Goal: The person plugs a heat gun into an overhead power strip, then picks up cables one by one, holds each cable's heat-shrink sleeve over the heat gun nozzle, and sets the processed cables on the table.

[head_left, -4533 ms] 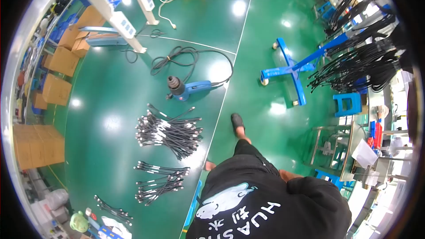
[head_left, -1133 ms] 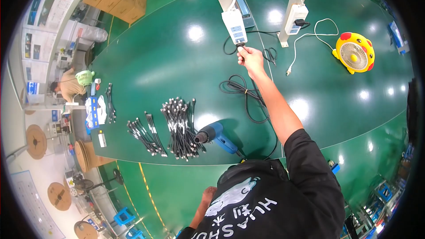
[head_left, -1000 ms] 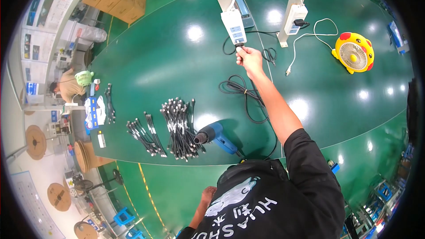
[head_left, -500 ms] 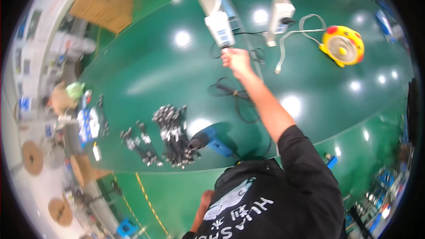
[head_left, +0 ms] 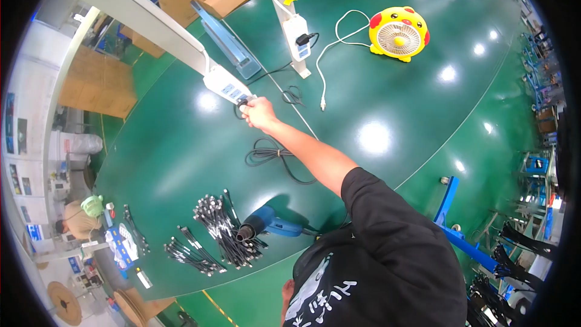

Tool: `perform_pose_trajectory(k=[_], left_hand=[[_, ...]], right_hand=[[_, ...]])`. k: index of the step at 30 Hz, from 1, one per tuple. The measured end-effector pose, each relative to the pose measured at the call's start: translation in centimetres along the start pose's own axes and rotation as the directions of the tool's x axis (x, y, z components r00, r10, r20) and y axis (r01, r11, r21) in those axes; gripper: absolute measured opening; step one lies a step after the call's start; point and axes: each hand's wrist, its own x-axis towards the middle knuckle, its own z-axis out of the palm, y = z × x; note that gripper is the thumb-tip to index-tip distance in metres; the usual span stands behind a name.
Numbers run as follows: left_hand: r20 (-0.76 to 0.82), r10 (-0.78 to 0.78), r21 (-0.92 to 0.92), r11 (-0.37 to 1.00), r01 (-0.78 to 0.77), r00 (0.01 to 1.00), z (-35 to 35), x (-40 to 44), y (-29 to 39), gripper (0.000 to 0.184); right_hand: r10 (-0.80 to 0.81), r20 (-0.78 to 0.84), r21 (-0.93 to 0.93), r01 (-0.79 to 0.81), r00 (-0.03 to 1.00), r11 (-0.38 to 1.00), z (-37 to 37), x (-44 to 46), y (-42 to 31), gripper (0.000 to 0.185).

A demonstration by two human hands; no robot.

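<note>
Right hand, head view (12 o'clock is the top): The bare right hand (head_left: 260, 113) is at 10 o'clock from the middle, pinching a small black plug (head_left: 242, 104).
Plug: It is at the low end of a long white plastic socket strip (head_left: 225, 86). I can't tell if it is all the way in. A crooked push could make it fit badly or fall out.
Left hand: The bare left hand (head_left: 287, 290) is at 6 o'clock, beside the black cloth shirt (head_left: 393, 254). It is partly hidden, so I can't tell if it is open.
Heat gun: The blue plastic heat gun (head_left: 281, 226) lies near 6 o'clock on the shiny green tabletop (head_left: 423, 109). Its nose points to 8 o'clock, at thin black cables with silver ends (head_left: 221, 224). If it got power while switched on, hot air could melt them.
Cord: A looped black cord (head_left: 266, 154) lies near 8 o'clock. If it belongs to the gun, a hard tug could drag the gun.
</note>
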Motion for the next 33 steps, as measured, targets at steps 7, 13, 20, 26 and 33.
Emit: perform_pose_trajectory(k=[7, 13, 20, 26, 33], left_hand=[[-0.056, 0.062, -0.548, 0.833, -0.082, 0.997, 2.8, -1.9, -0.6, 0.019], [0.019, -0.273, -0.664, 0.716, 0.216, 0.962, 2.0, -3.1, -1.7, 0.025], [-0.103, -0.087, -0.183, 0.981, 0.068, 0.991, 3.9, -4.3, -0.1, 0.021], [-0.133, -0.061, -0.039, 0.998, 0.056, 0.989, 3.6, -5.4, -1.4, 0.029], [-0.2, 0.015, -0.016, 1.0, -0.019, 0.98, 3.5, -6.9, -1.0, 0.022]], right_hand=[[0.007, 0.064, 0.12, -0.015, 0.998, 0.993, -0.7, 0.3, 0.5, 0.023], [0.002, 0.011, 0.134, -0.003, 1.0, 0.991, 0.5, 1.2, 0.6, 0.023], [-0.109, 0.117, -0.151, 0.127, 0.987, 0.98, -0.9, 1.1, -0.2, 0.024], [-0.469, 0.035, -0.926, 0.205, 0.882, 0.316, -14.2, 1.9, 3.0, 0.014], [-0.23, 0.079, -0.988, 0.107, 0.97, 0.112, -24.0, 2.6, 7.8, 0.016]])
